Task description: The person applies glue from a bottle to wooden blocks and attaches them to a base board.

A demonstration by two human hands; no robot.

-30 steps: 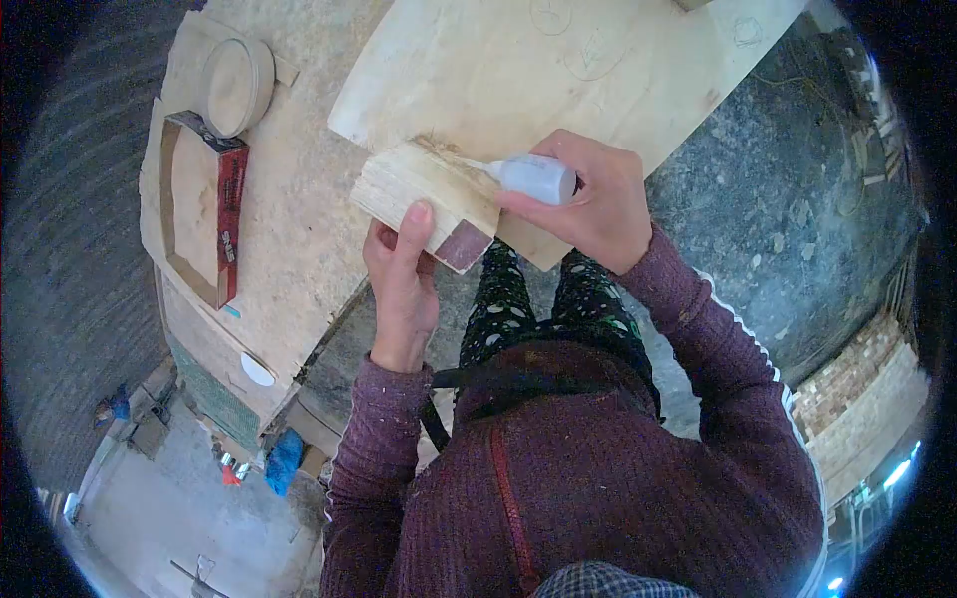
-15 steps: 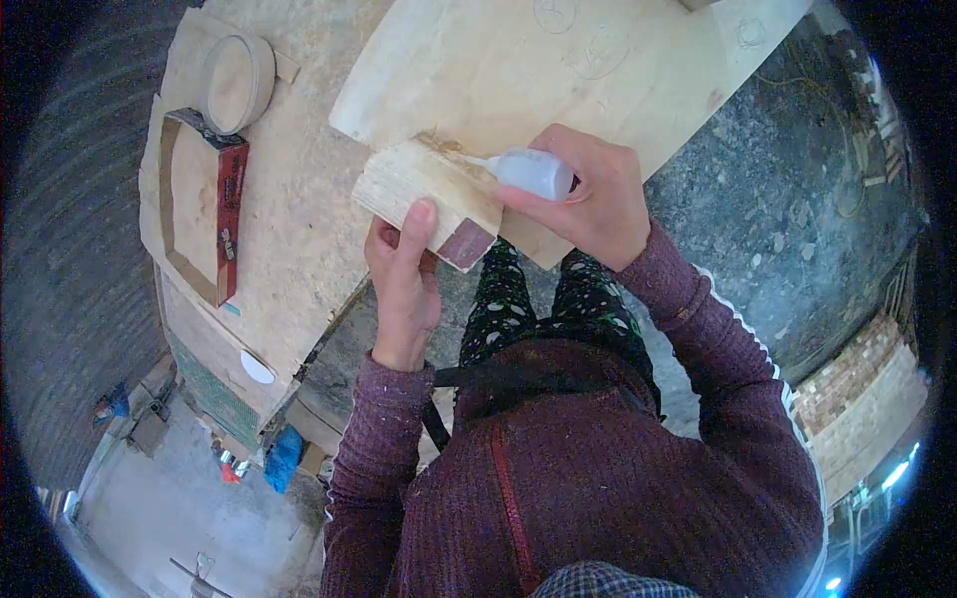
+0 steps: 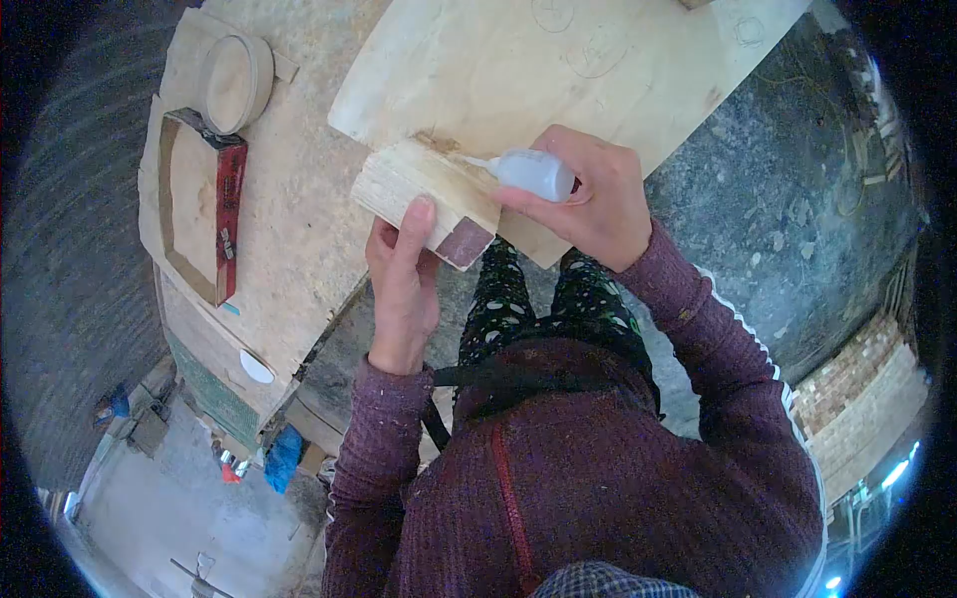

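My left hand grips a pale wooden block from below, its thumb pressed on the near face. A reddish-brown patch covers the block's near right corner. In my right hand is a small translucent squeeze bottle, tipped on its side with its thin nozzle pointing left. The nozzle tip is right at the block's upper right edge, where a rough brownish strip shows. Just beyond the block lies a large pale veneer sheet with pencilled circles on it.
On the worktable at left lie a round wooden hoop and an open rectangular box frame with a red side. The table's near edge runs beside my left forearm. Stacked wooden pieces stand at far right.
Both hands stay almost in place, with the block and bottle shifted only very slightly. The nozzle remains at the block's edge.
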